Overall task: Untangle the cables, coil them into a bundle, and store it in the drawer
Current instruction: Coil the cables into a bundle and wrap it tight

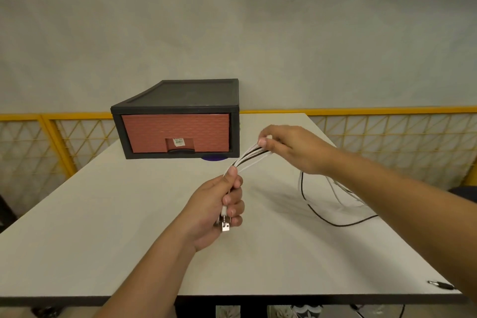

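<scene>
Several white and black cables (249, 159) run taut between my two hands above the white table (103, 227). My left hand (219, 210) grips the plug ends, and metal connectors (224, 224) stick out below its fingers. My right hand (291, 148) holds the same strands a little further along, up and to the right. The loose lengths (335, 204) trail from under my right wrist and lie in loops on the table. A dark grey drawer unit (178, 100) with a closed reddish-brown drawer (175, 131) stands at the table's far edge.
A black plug end (442, 285) lies near the table's front right corner. A blue disc (214, 158) peeks out under the drawer unit. A yellow lattice railing (387, 131) runs behind the table, with a pale wall above it.
</scene>
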The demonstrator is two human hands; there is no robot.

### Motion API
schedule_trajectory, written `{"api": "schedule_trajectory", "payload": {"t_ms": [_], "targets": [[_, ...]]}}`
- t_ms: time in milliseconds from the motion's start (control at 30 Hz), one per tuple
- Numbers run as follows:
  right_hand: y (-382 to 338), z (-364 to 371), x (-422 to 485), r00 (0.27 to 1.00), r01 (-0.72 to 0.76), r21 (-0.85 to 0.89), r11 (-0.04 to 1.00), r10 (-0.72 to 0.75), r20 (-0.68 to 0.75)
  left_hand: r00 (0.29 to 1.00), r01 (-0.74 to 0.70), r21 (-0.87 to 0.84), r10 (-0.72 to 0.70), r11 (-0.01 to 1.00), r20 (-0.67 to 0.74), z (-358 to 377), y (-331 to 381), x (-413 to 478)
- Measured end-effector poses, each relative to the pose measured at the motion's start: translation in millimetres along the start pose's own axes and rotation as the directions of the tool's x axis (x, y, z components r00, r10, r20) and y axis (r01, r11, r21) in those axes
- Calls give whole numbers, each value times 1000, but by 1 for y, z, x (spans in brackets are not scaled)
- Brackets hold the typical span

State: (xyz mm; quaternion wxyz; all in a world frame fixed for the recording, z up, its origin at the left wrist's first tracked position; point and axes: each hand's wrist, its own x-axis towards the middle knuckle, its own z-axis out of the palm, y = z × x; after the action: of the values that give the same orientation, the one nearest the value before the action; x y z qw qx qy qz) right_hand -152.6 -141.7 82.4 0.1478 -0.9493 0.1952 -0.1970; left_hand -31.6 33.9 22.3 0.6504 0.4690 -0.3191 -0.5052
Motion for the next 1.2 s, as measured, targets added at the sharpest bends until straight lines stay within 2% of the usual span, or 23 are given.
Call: {"api": "schedule_trajectory", "payload": {"t_ms": [67, 133, 200, 333, 467, 600, 667, 733, 867, 1033, 1200], "targets": [[-12, 5, -6, 990, 139, -137, 981, -141, -11, 999, -10, 82, 13, 997, -35, 5, 7, 0], [-29, 14, -12, 945, 310, -301, 902, -327, -5, 996, -30, 196, 46, 980, -76, 9, 13, 1], [-42, 19, -12, 914, 385, -358, 851, -404, 23, 991, -41, 259, 71, 965, -109, 11, 18, 2], [-52, 10, -12, 936, 348, -336, 875, -342, 79, 991, -48, 241, 77, 969, -111, 10, 28, -3], [-41, 10, -13, 963, 257, -383, 887, -271, 18, 985, -96, 166, 118, 982, -130, 14, 38, -6], [-35, 23, -11, 980, 177, -256, 951, -195, -48, 980, -142, 12, 142, 990, -138, 29, 44, -4], [-33, 33, -10, 992, 89, -171, 981, -103, -75, 982, -157, -81, 147, 984, -123, 35, 48, -4], [-30, 44, -10, 997, 0, -157, 988, -12, -71, 982, -165, -128, 150, 978, -118, 38, 52, -4], [-35, 66, -19, 996, -92, -158, 983, 91, -14, 974, -188, -125, 169, 974, -149, 44, 57, 2], [-49, 96, -35, 990, -73, -272, 959, 102, 96, 977, -158, -148, 133, 976, -166, 40, 59, 16], [-64, 102, -47, 974, -43, -357, 933, 118, 192, 977, -108, 61, 117, 992, -176, 28, 49, 31]]}}
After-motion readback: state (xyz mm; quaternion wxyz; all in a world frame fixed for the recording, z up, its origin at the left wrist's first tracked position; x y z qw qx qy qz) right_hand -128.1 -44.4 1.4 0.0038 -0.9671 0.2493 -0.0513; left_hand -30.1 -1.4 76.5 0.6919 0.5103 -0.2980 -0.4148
